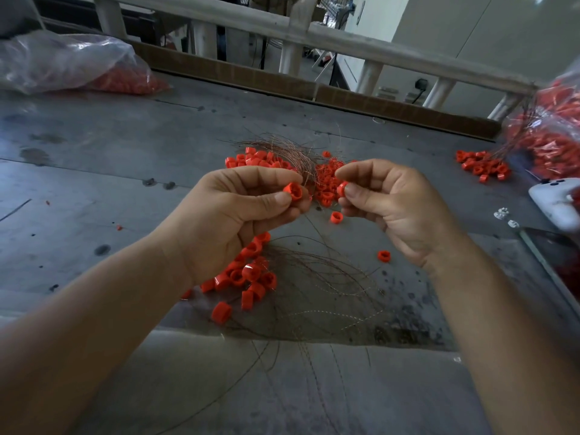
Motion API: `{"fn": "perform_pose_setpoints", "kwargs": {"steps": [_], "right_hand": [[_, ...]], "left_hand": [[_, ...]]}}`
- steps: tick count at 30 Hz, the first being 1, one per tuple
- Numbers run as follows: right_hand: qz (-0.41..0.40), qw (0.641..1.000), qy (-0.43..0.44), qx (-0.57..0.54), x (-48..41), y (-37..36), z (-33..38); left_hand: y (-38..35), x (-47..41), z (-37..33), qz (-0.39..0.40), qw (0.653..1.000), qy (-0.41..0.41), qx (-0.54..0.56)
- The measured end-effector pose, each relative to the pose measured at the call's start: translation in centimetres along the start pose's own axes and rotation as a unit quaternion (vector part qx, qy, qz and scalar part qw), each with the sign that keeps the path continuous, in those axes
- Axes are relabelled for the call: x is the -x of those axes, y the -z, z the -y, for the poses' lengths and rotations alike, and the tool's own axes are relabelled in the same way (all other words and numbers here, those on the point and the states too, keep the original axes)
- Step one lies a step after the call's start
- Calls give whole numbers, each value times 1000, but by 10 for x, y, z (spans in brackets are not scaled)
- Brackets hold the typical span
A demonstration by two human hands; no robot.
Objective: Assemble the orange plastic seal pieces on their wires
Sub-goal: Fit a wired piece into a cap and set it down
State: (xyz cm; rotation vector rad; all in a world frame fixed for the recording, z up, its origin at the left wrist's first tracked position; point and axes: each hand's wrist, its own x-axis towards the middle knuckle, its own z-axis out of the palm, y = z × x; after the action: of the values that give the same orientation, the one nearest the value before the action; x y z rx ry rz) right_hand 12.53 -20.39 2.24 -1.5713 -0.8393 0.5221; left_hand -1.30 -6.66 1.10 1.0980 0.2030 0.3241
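My left hand [238, 208] pinches an orange seal cup [293, 191] between thumb and fingers, its hollow side facing me. A short gap to the right, my right hand [386, 202] pinches a smaller orange seal piece [342, 188]. Both hands hover above the grey table [94, 183]. Beyond them lies a pile of orange seal pieces [260, 160] tangled with thin copper wires [292, 149]. Under my left hand sits a second pile of seals [248, 277], and their wires [314, 287] fan toward the near edge. Whether a wire runs between the two held pieces is unclear.
A clear bag of orange parts [78, 64] lies at the far left. Another bag of wired seals [549, 130] spills a small heap [481, 166] at the right. A white device [555, 205] rests at the right edge. Single seals [336, 217] [383, 255] lie loose on the table.
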Motion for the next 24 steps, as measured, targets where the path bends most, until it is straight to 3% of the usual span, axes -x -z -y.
{"fn": "perform_pose_setpoints", "kwargs": {"steps": [10,24], "right_hand": [[48,999,17,-18,7,-14,4],[72,992,-33,-103,7,-17,4]], "left_hand": [[-1,0,4,-7,996,-11,-84],[-1,0,3,-5,997,-13,-81]]}}
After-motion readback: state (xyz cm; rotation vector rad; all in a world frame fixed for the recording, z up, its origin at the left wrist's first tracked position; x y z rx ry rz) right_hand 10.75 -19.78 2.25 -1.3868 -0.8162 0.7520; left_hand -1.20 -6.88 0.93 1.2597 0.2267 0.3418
